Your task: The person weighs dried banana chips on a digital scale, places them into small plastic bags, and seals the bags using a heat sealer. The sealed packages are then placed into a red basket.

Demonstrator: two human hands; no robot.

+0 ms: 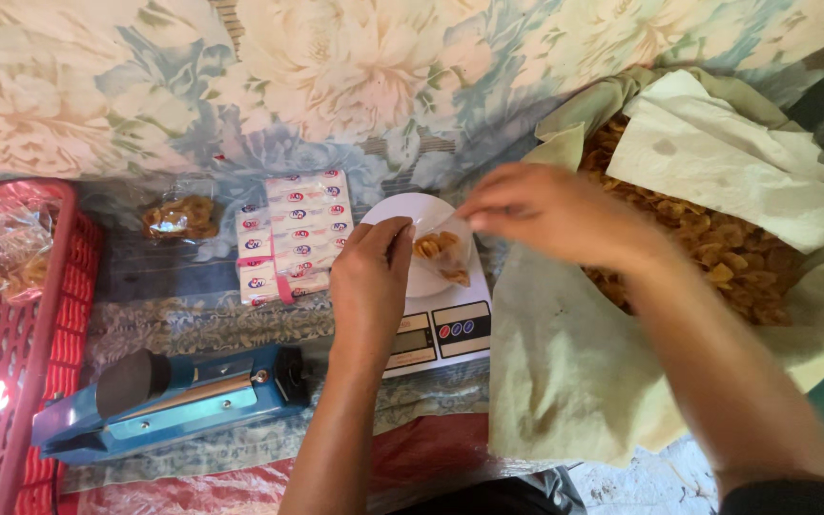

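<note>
Presently itemised, head view: left hand (371, 277) closed on the rim of a small clear bag (442, 250), fingers pinched at its near edge; right hand (550, 212) pinched on the opposite rim, so the bag mouth is held betw. the two. Bag approx. part-filled w/ golden fried chips, and is seen directly over a white round pan of a digital scale (436, 324); whether the bag rests on the pan or is held just above cannot be told. Scale body white, w/ display and coloured buttons facing the person. To the right, touching the scale's side: large pale green cloth sack (565, 381), opened, holding a bulk heap of chips (717, 253) partly covered by a pale paper sheet (727, 157). Left of scale: stack of small printed label packs (296, 238) in clear wrap. Further left: one filled clear bag of chips (180, 217), lying apart. Near edge, left of the left forearm: blue heat sealer (174, 401) w/ black knob. Far left: red plastic crate (45, 343), w/ more bagged chips inside. All set on a floral patterned cloth (336, 86).
</note>
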